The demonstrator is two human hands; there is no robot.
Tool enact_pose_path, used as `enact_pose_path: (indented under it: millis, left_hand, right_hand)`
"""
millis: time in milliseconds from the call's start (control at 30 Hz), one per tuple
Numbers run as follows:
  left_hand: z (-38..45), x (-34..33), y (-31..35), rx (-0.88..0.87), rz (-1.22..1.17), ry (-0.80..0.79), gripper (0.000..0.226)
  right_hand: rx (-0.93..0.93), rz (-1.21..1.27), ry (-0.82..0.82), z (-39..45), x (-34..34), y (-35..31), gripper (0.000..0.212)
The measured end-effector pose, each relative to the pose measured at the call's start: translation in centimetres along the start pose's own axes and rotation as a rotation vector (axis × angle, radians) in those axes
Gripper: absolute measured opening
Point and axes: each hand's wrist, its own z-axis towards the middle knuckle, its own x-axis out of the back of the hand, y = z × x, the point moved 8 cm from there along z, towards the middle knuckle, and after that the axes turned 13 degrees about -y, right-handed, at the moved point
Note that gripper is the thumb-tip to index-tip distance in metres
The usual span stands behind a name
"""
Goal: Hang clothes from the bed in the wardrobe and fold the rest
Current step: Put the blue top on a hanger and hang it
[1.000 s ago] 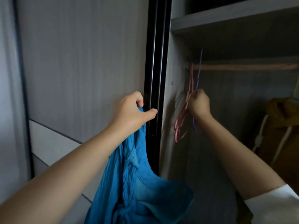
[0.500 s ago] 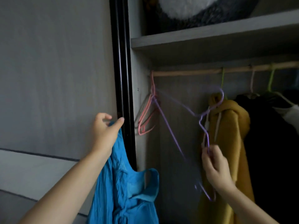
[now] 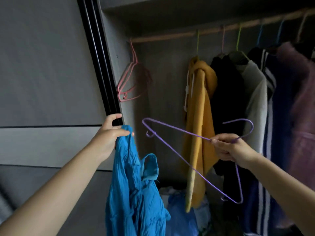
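The right hand (image 3: 228, 149) pinches the purple hanger (image 3: 187, 132) at its neck, its long arm pointing left. That tip is near the blue garment (image 3: 134, 176), which the left hand (image 3: 109, 133) grips by the top.

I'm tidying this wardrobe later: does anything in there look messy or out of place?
Mostly orderly. The pile of clothes and bags heaped on the wardrobe floor under the yellow garment looks untidy. The pink hangers hang empty at the rail's left end.

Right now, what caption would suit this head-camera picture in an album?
At an open wardrobe, the left hand grips a blue garment while the right hand holds a purple hanger.
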Motion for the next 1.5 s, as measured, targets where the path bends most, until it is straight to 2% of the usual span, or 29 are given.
enact_pose_path:
  millis: [67, 133, 233, 267, 333, 400, 467, 600, 733, 800, 900, 1033, 1167, 1333, 1433, 1500]
  left_hand:
    - [-1.9, -2.0, 0.2, 0.0, -0.025, -0.059, 0.045]
    - [-4.0, -4.4, 0.4, 0.01, -0.048, -0.092, 0.043]
    - [-7.9, -10.0, 0.2, 0.035, -0.06, -0.199, 0.041]
    - [-9.1, -11.9, 0.0, 0.049, -0.043, -0.246, 0.044]
    - [-11.4, -16.0, -0.4, 0.075, 0.0, -0.323, 0.04]
    - [-13.2, -20.0, -0.8, 0.081, 0.045, -0.406, 0.034]
    - [-14.4, -22.9, -0.6, 0.063, 0.123, -0.451, 0.028]
    - [-17.2, -28.5, 0.8, -0.048, 0.395, -0.518, 0.034]
    - [-18.1, -31.5, 2.7, -0.165, 0.617, -0.525, 0.034]
    - [-18.9, -33.4, 4.5, -0.293, 0.803, -0.508, 0.024]
    - [-20.2, -34.9, 7.7, -0.522, 0.993, -0.393, 0.016]
    - [-20.8, -37.0, 9.6, -0.794, 1.135, -0.342, 0.018]
    - [-21.7, -39.0, 10.8, -1.009, 1.228, -0.341, 0.04]
    - [-21.7, -40.8, 10.4, -0.94, 1.141, -0.422, 0.026]
    - [-21.0, -40.1, 10.4, -0.949, 1.138, -0.402, 0.042]
    - [-19.8, -39.0, 10.1, -0.872, 1.141, -0.364, 0.043]
  right_hand:
    - [-0.086, -0.052, -0.124, -3.0, 0.4, -0.5, 0.057]
    - [-0.133, -0.191, -0.179, -6.1, 0.8, -1.3, 0.055]
    - [-0.187, -0.302, -0.188, -12.0, 1.5, -2.2, 0.011]
    - [-0.196, -0.296, -0.181, -13.8, 1.6, -2.4, 0.012]
    - [-0.209, -0.265, -0.19, -17.5, 1.7, -2.5, 0.026]
    - [-0.199, -0.296, -0.161, -20.8, 1.3, -3.3, 0.012]
    - [-0.204, -0.314, -0.113, -22.9, 2.0, -3.7, 0.039]
    - [-0.205, -0.334, 0.035, -27.5, 3.1, -6.8, 0.047]
    - [-0.143, -0.448, 0.214, -30.4, 3.9, -11.3, 0.029]
    - [-0.079, -0.477, 0.292, -31.8, 4.2, -13.8, 0.029]
    - [-0.024, -0.489, 0.341, -32.8, 3.7, -16.5, 0.031]
    - [0.092, -0.486, 0.4, -34.8, 2.8, -19.5, 0.031]
    - [0.187, -0.581, 0.517, -35.9, 3.0, -22.4, 0.029]
    - [0.186, -0.726, 0.541, -35.3, 3.7, -22.6, 0.027]
    - [0.193, -0.934, 0.596, -35.4, 4.4, -22.2, 0.031]
    - [0.317, -1.138, 0.696, -36.7, 4.4, -21.9, 0.031]
